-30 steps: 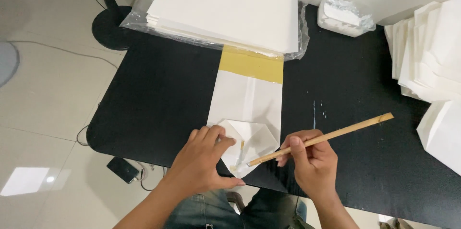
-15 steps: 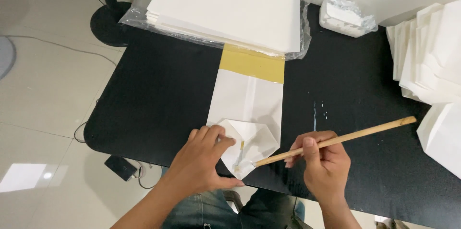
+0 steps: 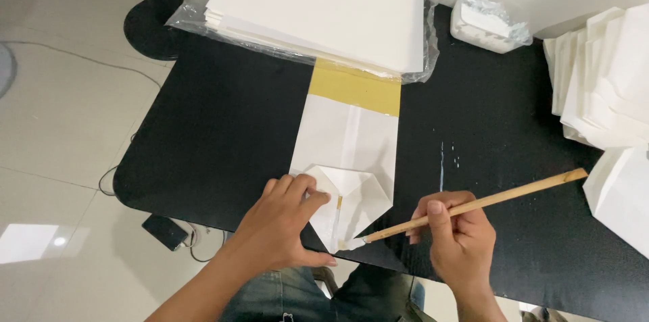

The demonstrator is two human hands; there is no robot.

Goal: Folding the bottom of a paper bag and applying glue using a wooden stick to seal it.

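A flat white paper bag (image 3: 348,139) with a yellow band at its far end lies on the black table (image 3: 223,126). Its near end is folded open into a diamond shape (image 3: 351,200). My left hand (image 3: 284,224) presses flat on the left flap of that fold. My right hand (image 3: 456,237) grips a long wooden stick (image 3: 473,206) like a brush. The stick's tip touches the lower right edge of the fold.
A plastic-wrapped stack of white sheets (image 3: 318,8) lies at the table's far edge. A small white tub (image 3: 487,25) sits to its right. Finished white bags (image 3: 605,85) pile up at the right. A phone (image 3: 165,231) and cables lie on the floor.
The stick's tip has slid down the fold's right edge toward the near corner, and my right hand has shifted right with it. My left hand stays pressed on the flap.
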